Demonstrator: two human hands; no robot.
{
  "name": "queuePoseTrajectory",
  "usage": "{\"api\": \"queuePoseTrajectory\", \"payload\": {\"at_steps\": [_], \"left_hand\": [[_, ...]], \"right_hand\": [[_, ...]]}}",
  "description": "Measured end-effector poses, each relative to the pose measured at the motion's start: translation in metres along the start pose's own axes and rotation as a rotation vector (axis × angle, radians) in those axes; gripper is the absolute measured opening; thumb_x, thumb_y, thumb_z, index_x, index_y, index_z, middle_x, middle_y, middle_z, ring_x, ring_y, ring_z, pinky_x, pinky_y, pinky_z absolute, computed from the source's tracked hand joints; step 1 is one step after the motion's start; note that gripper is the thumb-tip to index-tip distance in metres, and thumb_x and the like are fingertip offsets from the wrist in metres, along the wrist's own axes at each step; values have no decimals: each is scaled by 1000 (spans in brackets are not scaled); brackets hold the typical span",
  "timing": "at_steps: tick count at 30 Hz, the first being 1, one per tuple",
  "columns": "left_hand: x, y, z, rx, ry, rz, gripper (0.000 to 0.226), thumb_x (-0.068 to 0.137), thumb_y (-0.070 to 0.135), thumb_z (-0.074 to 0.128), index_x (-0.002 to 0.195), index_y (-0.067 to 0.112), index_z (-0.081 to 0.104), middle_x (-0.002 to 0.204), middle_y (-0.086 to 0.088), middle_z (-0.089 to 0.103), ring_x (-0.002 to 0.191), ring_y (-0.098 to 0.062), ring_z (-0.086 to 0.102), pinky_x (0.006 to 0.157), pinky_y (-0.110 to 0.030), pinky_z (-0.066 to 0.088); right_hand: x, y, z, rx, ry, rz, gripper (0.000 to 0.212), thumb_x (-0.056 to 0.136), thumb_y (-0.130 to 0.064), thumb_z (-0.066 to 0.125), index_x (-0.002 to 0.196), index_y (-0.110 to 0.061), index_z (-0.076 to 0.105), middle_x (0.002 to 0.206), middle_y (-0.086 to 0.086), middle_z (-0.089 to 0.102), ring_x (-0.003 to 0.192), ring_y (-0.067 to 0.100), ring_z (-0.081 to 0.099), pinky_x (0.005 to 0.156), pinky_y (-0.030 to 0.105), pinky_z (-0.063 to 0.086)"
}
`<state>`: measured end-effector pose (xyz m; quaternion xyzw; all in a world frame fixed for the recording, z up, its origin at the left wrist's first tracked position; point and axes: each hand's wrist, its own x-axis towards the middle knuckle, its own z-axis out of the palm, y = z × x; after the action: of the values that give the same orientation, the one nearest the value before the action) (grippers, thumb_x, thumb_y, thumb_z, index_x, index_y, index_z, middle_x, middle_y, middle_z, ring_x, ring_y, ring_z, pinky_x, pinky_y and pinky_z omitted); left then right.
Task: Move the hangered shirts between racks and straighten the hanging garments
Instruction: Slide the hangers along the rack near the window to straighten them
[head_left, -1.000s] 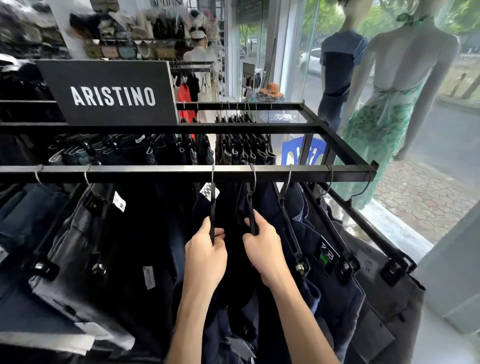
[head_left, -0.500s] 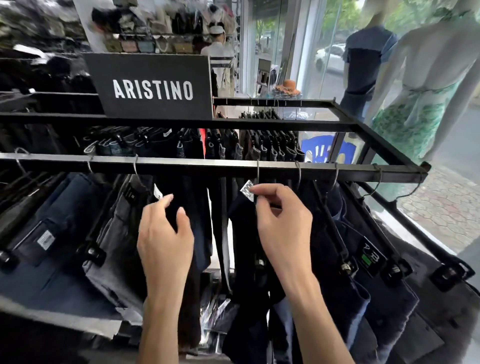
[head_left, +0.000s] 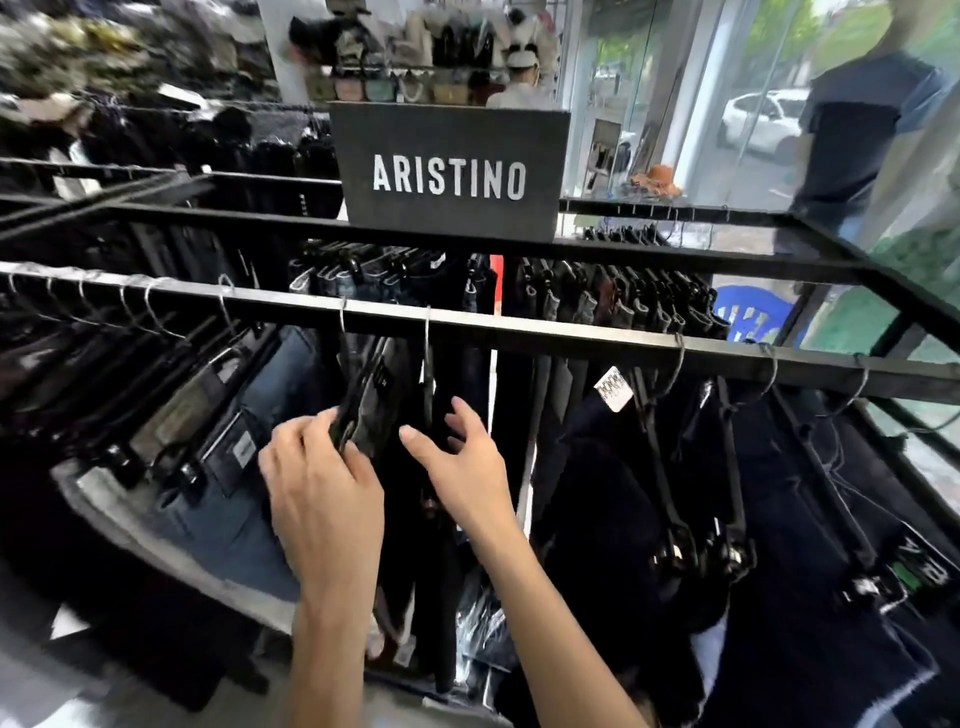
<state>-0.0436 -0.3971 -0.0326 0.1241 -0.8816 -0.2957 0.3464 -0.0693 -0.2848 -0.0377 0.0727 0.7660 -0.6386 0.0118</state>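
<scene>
A black metal rail runs across in front of me with dark jeans and trousers on clip hangers. My left hand grips the black clip hanger of a dark garment hanging near the rail's middle. Just right of it, my right hand is open with fingers spread, close to the neighbouring black trousers; touch cannot be told. Further right hang navy garments, one with a white tag.
A black ARISTINO sign stands on the second rail behind. Blue jeans hang at the left. A mannequin in a dark top stands at the shop window on the right. Shelves of bags and hats line the back.
Both hands moved left along the rail. My right hand let go of the tagged hanger and opened. My left hand took hold of a clip hanger. The view shifted left.
</scene>
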Motion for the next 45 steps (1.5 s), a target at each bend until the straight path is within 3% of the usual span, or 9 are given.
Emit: {"api": "queuePoseTrajectory", "payload": {"at_steps": [2, 5, 9, 11, 14, 24, 32, 36, 45], "left_hand": [[8, -13, -2, 29, -111, -85, 44, 93, 16, 64, 134, 5, 52, 127, -12, 52, 116, -30, 51, 90, -39, 44], [14, -24, 1, 56, -328, -230, 52, 97, 31, 58, 143, 13, 42, 134, -11, 53, 118, -36, 55, 89, -46, 44], [12, -25, 7, 70, -397, -188, 26, 98, 33, 54, 120, 19, 58, 111, -6, 65, 105, -36, 60, 78, -41, 42], [13, -21, 11, 38, -379, -150, 21, 99, 31, 53, 112, 18, 62, 104, -5, 65, 99, -36, 61, 74, -39, 41], [23, -17, 19, 30, -402, -131, 36, 99, 33, 52, 129, 14, 56, 117, -10, 64, 107, -38, 59, 84, -45, 45], [15, -4, 31, -91, -428, -133, 38, 103, 13, 43, 140, 5, 51, 111, -23, 67, 108, -43, 59, 90, -45, 44], [-4, 19, 26, -125, -424, -31, 27, 102, 11, 44, 124, 5, 60, 81, -8, 64, 79, -32, 58, 80, -40, 43], [-14, 33, 27, -153, -407, 0, 29, 102, 11, 44, 126, 3, 58, 88, -13, 69, 89, -38, 63, 83, -43, 44], [-33, 50, 36, -113, -478, 5, 28, 100, 5, 42, 125, 5, 56, 84, -8, 64, 89, -33, 66, 67, -23, 29]], "right_hand": [[4, 0, 13, 54, -27, 50, 57, 86, -38, 72, 139, -42, 52, 121, -27, 60, 116, 2, 59, 104, 32, 48], [9, -5, 20, 138, -48, 57, 30, 77, -21, 60, 102, -35, 68, 79, -16, 70, 73, 7, 63, 74, 33, 55], [10, -13, 10, 147, 30, 78, 44, 82, -2, 54, 118, -24, 67, 64, -10, 56, 48, 3, 47, 50, 19, 41], [7, -11, 3, 147, 57, 91, 47, 82, -2, 52, 120, -25, 66, 68, -8, 59, 54, 5, 50, 55, 20, 43], [3, -2, -9, 187, 95, 95, 50, 80, -4, 51, 122, -27, 66, 78, -5, 63, 62, 11, 51, 61, 29, 46], [-2, 13, -56, 216, 284, 87, 48, 83, -5, 51, 124, -25, 65, 82, -7, 65, 59, 7, 52, 58, 25, 48], [-3, 20, -64, 173, 328, 88, 47, 87, -7, 52, 130, -23, 63, 93, 1, 72, 63, 9, 56, 53, 23, 48], [-4, 22, -67, 166, 335, 85, 49, 85, -6, 52, 130, -24, 64, 101, 6, 75, 70, 10, 60, 55, 22, 50], [-5, 20, -69, 167, 340, 99, 48, 83, -5, 52, 126, -24, 65, 77, 1, 67, 59, 15, 51, 55, 31, 45]]}}
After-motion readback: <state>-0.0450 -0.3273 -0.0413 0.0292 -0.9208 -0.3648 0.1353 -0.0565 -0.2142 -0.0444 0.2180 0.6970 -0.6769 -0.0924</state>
